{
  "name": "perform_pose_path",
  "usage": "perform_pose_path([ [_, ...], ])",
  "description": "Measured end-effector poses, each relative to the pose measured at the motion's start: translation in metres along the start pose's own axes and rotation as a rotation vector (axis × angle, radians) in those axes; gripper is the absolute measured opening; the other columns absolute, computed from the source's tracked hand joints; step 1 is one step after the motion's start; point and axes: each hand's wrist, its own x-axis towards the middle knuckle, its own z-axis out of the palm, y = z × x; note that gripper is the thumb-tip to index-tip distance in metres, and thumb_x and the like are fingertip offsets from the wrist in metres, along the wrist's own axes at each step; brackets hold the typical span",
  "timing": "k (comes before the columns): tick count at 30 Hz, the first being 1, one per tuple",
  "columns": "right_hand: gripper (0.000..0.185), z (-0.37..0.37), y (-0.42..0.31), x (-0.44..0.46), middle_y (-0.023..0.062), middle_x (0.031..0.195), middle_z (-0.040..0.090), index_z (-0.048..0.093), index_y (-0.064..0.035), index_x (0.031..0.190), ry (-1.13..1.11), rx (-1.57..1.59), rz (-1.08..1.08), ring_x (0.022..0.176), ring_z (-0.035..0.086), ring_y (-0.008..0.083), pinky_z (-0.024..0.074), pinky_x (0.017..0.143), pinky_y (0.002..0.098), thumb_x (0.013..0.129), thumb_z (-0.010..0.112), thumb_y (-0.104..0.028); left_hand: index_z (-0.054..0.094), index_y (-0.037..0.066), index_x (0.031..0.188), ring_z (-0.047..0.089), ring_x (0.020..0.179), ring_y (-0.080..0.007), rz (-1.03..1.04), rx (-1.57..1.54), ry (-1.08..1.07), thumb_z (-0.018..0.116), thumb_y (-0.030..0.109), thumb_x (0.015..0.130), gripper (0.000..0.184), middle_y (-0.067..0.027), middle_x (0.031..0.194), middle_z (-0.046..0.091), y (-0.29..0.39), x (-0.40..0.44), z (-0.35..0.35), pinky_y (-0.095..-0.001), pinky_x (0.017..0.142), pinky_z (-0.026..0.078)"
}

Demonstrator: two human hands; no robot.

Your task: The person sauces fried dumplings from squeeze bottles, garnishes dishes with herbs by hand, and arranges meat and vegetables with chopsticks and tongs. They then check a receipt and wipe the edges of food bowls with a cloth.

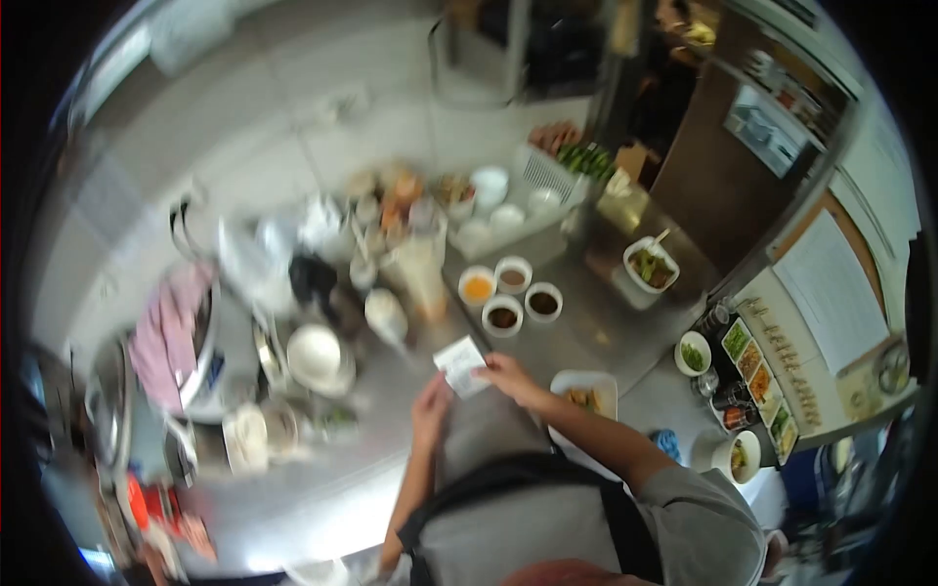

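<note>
A small white paper slip (461,367) with faint print is held above the steel counter, too blurred to read. My right hand (510,378) pinches its right edge. At the lower left corner, the fingers of my left hand (430,408) close on the same slip. Just beyond it stand several small white bowls: one with an orange sauce (477,286), one with a brown sauce (513,275) and two with dark sauces (503,317). Near my right forearm sits a white dish with food (586,396).
A white bowl of greens (652,266) stands far right on the counter (606,322). Containers of chopped toppings (754,376) line the right side. Left are a white bowl (315,357), a pink cloth (176,337) and a large metal pot (230,376). A basket of vegetables (552,174) stands behind.
</note>
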Motion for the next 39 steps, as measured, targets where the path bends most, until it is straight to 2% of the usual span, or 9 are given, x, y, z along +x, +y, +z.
perform_pose_path([
  [4, 0.015, -0.082, -0.087, 0.071, 0.0019, 0.089, 0.062, 0.062, -0.0052, 0.101, 0.216, 0.444, -0.373, 0.084, 0.057, 0.0106, 0.0464, 0.075, 0.0272, 0.089, 0.062, -0.015, 0.061, 0.001, 0.117, 0.057, 0.108, -0.0165, 0.159, 0.109, -0.026, 0.061, 0.005, 0.087, 0.031, -0.0081, 0.117, 0.062, -0.010, 0.020, -0.005, -0.0278, 0.096, 0.042],
  [6, 0.006, -0.139, -0.223, 0.061, -0.0005, 0.091, 0.059, 0.060, -0.0088, 0.094, 0.474, 0.232, -0.421, 0.084, 0.056, 0.0095, 0.0465, 0.076, 0.0267, 0.090, 0.060, -0.013, 0.065, 0.003, 0.109, 0.058, 0.102, -0.0157, 0.219, 0.264, -0.015, 0.062, 0.005, 0.086, 0.023, -0.0071, 0.111, 0.064, -0.019, 0.022, -0.011, -0.0272, 0.091, 0.043],
  [7, 0.009, -0.152, -0.287, 0.050, 0.0010, 0.091, 0.060, 0.060, -0.0075, 0.094, 0.468, 0.367, -0.854, 0.085, 0.057, 0.0110, 0.0468, 0.077, 0.0266, 0.087, 0.063, -0.013, 0.066, 0.004, 0.105, 0.058, 0.099, -0.0151, 0.237, 0.371, 0.001, 0.062, 0.004, 0.086, 0.019, -0.0065, 0.109, 0.064, -0.018, 0.020, -0.012, -0.0271, 0.088, 0.044],
  [8, 0.016, -0.180, -0.342, 0.046, 0.0032, 0.094, 0.062, 0.061, -0.0051, 0.098, 0.528, 0.425, -0.771, 0.087, 0.059, 0.0126, 0.0473, 0.079, 0.0276, 0.086, 0.066, -0.012, 0.067, 0.005, 0.100, 0.058, 0.096, -0.0144, 0.257, 0.478, 0.017, 0.062, 0.004, 0.085, 0.016, -0.0059, 0.106, 0.064, -0.010, 0.019, -0.010, -0.0270, 0.085, 0.045],
  [11, 0.031, -0.237, -0.461, 0.049, 0.0049, 0.106, 0.065, 0.059, -0.0041, 0.112, 0.389, 0.461, -1.166, 0.092, 0.061, 0.0125, 0.0474, 0.079, 0.0280, 0.086, 0.069, -0.018, 0.068, 0.007, 0.094, 0.059, 0.093, -0.0221, 0.382, 0.678, 0.092, 0.065, 0.009, 0.082, 0.012, -0.0086, 0.103, 0.065, -0.001, 0.017, 0.006, -0.0323, 0.081, 0.046],
  [17, 0.022, -0.377, -0.546, 0.127, -0.0021, 0.085, 0.055, 0.059, -0.0088, 0.099, 0.386, 0.348, -1.010, 0.074, 0.047, 0.0094, 0.0421, 0.067, 0.0258, 0.089, 0.067, -0.026, 0.068, 0.009, 0.094, 0.058, 0.099, -0.0297, 0.427, 0.812, 0.112, 0.067, 0.015, 0.080, 0.015, -0.0111, 0.104, 0.064, 0.008, 0.016, 0.014, -0.0371, 0.086, 0.046],
  [22, 0.028, -0.364, -0.547, 0.104, -0.0041, 0.077, 0.045, 0.059, -0.0088, 0.101, 0.102, 0.158, -0.886, 0.068, 0.040, 0.0086, 0.0391, 0.066, 0.0246, 0.092, 0.061, -0.036, 0.067, 0.007, 0.094, 0.058, 0.096, -0.0292, 0.429, 0.848, 0.089, 0.068, 0.013, 0.080, 0.016, -0.0114, 0.103, 0.064, 0.008, 0.019, 0.011, -0.0359, 0.084, 0.046],
  [26, 0.028, -0.351, -0.566, 0.097, 0.0009, 0.096, 0.063, 0.062, -0.0127, 0.108, 0.491, 0.038, -0.731, 0.085, 0.055, 0.0131, 0.0439, 0.073, 0.0317, 0.095, 0.055, -0.037, 0.067, 0.006, 0.094, 0.057, 0.097, -0.0295, 0.457, 0.846, 0.081, 0.069, 0.014, 0.080, 0.017, -0.0117, 0.103, 0.063, 0.007, 0.020, 0.013, -0.0357, 0.085, 0.045],
  [39, 0.033, -0.331, -0.587, 0.092, 0.0016, 0.094, 0.068, 0.066, -0.0092, 0.107, 0.632, -0.159, -0.715, 0.083, 0.060, 0.0148, 0.0447, 0.072, 0.0313, 0.095, 0.053, -0.037, 0.069, 0.008, 0.093, 0.057, 0.099, -0.0305, 0.436, 0.837, 0.111, 0.069, 0.016, 0.079, 0.016, -0.0118, 0.103, 0.064, 0.009, 0.017, 0.015, -0.0377, 0.086, 0.045],
])
